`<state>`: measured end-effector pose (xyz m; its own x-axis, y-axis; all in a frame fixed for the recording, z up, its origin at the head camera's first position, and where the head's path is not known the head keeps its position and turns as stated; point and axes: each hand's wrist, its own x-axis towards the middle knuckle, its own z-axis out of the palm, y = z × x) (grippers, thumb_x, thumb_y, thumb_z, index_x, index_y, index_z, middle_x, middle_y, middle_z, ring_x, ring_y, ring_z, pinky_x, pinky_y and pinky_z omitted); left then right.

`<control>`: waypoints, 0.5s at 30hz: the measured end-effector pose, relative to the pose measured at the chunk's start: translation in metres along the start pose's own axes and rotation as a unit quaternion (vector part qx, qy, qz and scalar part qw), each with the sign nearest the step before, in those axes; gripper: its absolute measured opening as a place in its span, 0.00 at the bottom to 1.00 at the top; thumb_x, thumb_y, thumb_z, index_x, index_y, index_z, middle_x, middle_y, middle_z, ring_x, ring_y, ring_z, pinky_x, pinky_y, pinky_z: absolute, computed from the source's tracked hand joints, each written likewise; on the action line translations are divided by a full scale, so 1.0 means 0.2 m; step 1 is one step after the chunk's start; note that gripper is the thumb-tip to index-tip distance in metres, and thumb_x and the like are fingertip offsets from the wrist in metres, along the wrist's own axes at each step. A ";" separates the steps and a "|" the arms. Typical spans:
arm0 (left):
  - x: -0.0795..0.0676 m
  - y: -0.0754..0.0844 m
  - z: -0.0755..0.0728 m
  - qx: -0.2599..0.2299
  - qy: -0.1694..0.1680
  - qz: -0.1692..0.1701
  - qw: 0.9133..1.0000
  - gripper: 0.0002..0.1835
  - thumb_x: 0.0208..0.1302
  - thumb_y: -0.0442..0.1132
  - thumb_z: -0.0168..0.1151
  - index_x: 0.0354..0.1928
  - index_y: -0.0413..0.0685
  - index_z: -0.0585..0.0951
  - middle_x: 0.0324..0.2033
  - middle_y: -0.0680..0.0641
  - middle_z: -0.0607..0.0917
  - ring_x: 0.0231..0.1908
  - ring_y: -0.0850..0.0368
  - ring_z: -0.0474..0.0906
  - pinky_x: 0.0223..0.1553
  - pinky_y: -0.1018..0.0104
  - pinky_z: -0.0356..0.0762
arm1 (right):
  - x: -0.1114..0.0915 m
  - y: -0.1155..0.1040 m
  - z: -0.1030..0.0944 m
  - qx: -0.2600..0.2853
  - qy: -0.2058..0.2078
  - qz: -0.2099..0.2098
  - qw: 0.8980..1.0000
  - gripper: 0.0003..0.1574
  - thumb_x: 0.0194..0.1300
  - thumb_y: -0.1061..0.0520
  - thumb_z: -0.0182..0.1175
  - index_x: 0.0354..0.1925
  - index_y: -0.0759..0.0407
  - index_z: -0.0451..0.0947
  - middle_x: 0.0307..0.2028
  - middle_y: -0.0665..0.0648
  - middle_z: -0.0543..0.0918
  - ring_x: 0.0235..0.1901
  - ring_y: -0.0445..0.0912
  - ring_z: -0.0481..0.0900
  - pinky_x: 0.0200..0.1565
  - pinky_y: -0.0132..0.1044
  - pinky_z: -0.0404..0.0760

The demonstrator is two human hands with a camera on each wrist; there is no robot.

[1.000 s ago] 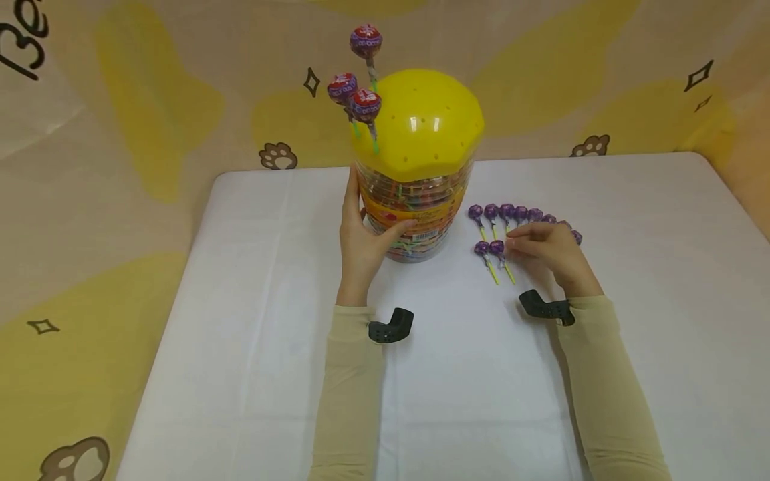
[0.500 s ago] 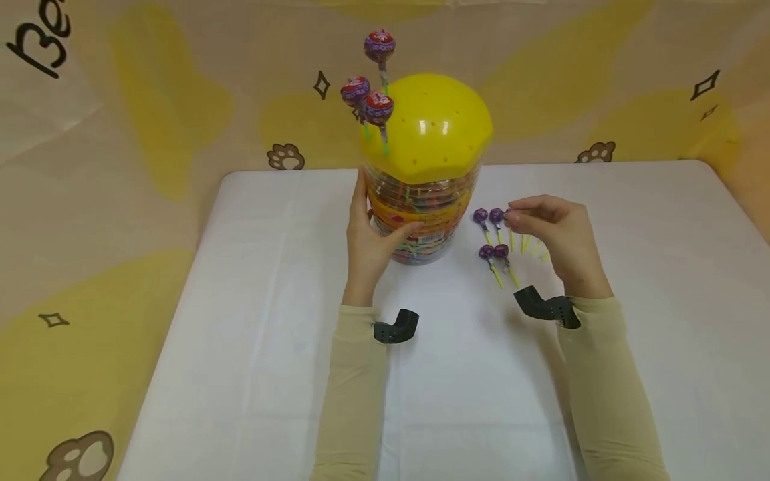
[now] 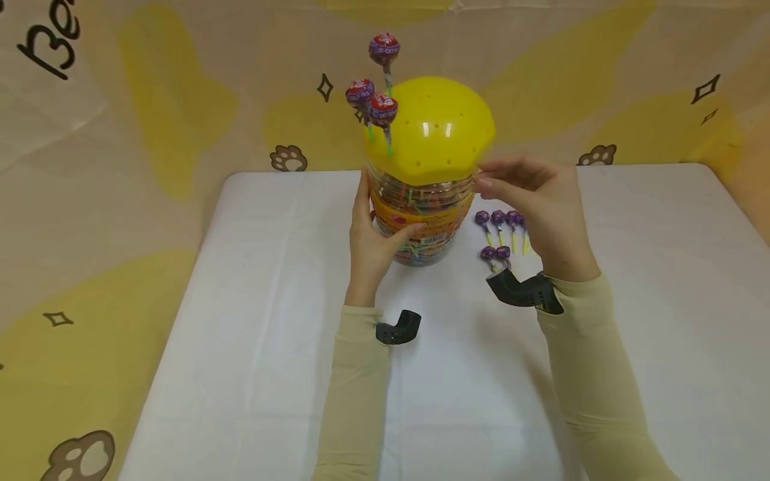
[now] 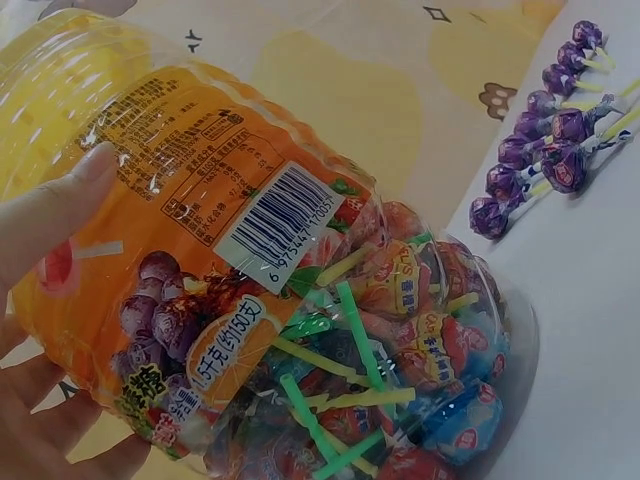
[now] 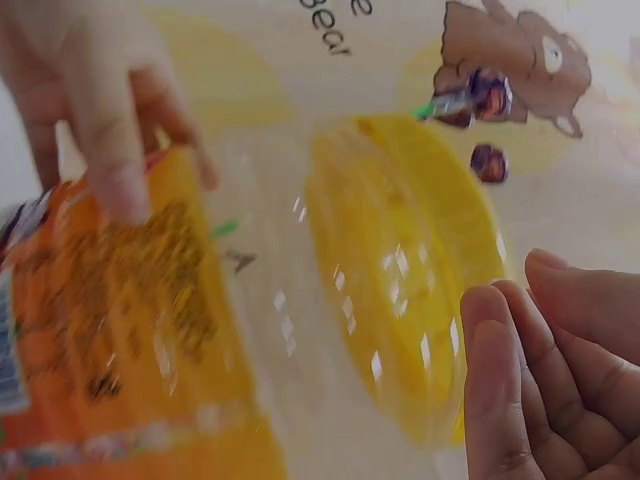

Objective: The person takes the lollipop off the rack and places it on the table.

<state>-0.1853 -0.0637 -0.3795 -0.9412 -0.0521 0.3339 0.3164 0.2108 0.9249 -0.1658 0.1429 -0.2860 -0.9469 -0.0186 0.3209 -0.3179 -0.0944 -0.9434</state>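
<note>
My left hand (image 3: 369,250) holds the clear plastic jar (image 3: 415,224) of lollipops from its left side, thumb across the orange label. A domed yellow lid (image 3: 442,130) with small holes tops the jar. In its left side stand 3 purple-and-red lollipops (image 3: 383,110), heads up. Beside the lid's right edge is my right hand (image 3: 541,207), fingers bent. In the right wrist view the thumb and fingers (image 5: 490,360) show nothing between them. Several purple lollipops (image 4: 515,150) lie in two rows right of the jar, partly hidden by my right hand in the head view.
The jar stands near the back of a white-covered table (image 3: 271,321). Behind it rises a patterned yellow-and-beige cloth (image 3: 541,80). A black wrist mount (image 3: 520,290) on the right sleeve overlaps the front lollipop row in the head view.
My right hand has left the lollipops on the table, lifting up and left to the lid's right side. The left hand keeps its hold on the jar. The head view has shifted slightly.
</note>
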 end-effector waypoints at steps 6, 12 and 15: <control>0.00 -0.01 0.00 -0.002 -0.002 0.000 1.000 0.56 0.50 0.40 0.75 0.74 0.50 0.48 0.71 0.51 0.54 0.69 0.59 0.51 0.66 0.60 0.59 | 0.03 -0.06 0.11 0.009 -0.021 -0.021 1.000 0.10 0.54 0.69 0.67 0.38 0.68 0.83 0.35 0.60 0.84 0.37 0.51 0.82 0.45 0.34 0.81; 0.00 -0.01 0.00 -0.002 -0.005 -0.011 1.000 0.55 0.51 0.42 0.74 0.74 0.52 0.48 0.72 0.51 0.54 0.69 0.58 0.52 0.66 0.58 0.58 | 0.05 -0.10 0.18 -0.011 -0.031 -0.037 0.999 0.09 0.55 0.68 0.67 0.38 0.67 0.84 0.35 0.59 0.85 0.37 0.51 0.82 0.45 0.34 0.81; 0.00 -0.01 0.00 0.001 -0.006 -0.017 1.000 0.54 0.52 0.42 0.73 0.74 0.52 0.48 0.72 0.51 0.54 0.69 0.58 0.51 0.67 0.57 0.57 | 0.07 -0.12 0.22 -0.030 -0.036 -0.042 0.998 0.10 0.55 0.67 0.67 0.39 0.66 0.84 0.37 0.59 0.85 0.39 0.50 0.83 0.46 0.35 0.81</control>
<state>-0.1864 -0.0648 -0.3803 -0.9528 -0.0473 0.2999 0.2839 0.2117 0.9352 -0.1694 0.1015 -0.2559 -0.9112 -0.0854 0.4031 -0.4011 -0.0396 -0.9152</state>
